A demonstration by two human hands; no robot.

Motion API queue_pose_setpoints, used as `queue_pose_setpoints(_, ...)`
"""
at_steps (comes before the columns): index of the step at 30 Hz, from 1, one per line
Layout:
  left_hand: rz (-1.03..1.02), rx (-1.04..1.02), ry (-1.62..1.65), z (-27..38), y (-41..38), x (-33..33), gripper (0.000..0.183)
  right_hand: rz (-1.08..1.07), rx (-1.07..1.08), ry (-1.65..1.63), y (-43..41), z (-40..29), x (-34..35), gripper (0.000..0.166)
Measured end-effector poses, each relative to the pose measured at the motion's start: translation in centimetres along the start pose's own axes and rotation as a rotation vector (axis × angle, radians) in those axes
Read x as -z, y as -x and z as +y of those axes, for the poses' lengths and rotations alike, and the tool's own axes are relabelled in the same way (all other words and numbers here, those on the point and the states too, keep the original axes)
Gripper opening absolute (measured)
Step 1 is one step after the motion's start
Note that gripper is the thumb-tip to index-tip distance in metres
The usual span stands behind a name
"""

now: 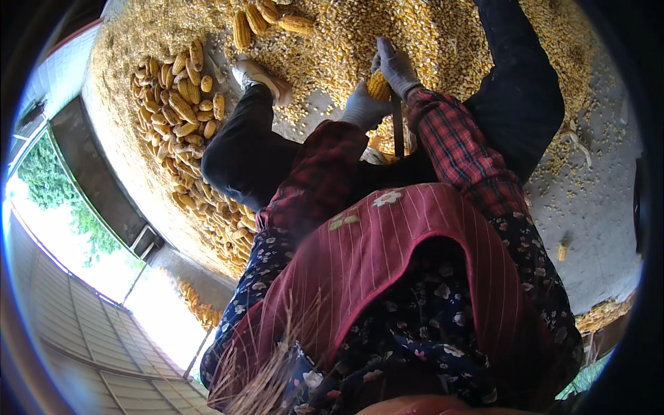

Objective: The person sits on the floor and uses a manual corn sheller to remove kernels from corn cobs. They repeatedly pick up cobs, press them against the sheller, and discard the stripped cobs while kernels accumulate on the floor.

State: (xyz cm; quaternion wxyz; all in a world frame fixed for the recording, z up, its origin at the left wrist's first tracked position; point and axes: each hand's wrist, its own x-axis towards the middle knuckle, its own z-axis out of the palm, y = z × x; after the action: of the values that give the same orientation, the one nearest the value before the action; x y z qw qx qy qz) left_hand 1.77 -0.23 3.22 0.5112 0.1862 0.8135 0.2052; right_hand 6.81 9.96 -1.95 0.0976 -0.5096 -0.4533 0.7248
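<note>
A yellow corn cob [378, 87] with kernels on it is between my two hands, over the space between my knees. My left hand [365, 108], in a grey knit glove, is closed around its near part. Wrapped over the far end of the cob is my right hand [397, 66], gloved the same way; its fingertips are partly hidden. A narrow dark flat bar [398, 127] runs from my lap to just under the cob. The lower end of the bar is hidden among pale husks or cobs by my lap.
Loose corn kernels [332, 57] cover the floor ahead and around my shoe [262, 80]. A large heap of corn cobs [179, 114] lies to my left. Several cobs [257, 21] rest on the kernels ahead. One cob piece [562, 251] is on the concrete floor [586, 218] at right.
</note>
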Motion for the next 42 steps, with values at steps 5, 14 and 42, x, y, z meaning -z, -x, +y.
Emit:
queue_pose_setpoints(5,-0.229,0.219,0.287,1.0,1.2,1.0,0.033,-0.054,0.000,-0.197,1.1,-1.0,-0.1,0.052)
queue_pose_setpoints(14,-0.430,0.307,0.736,-1.5,1.4,3.2,0.038,0.012,-0.187,-0.145,0.5,-1.0,0.0,0.049)
queue_pose_setpoints(42,-0.488,0.302,0.558,-0.5,0.0,2.3,0.038,0.078,0.043,0.047,-2.6,2.9,-0.5,0.056)
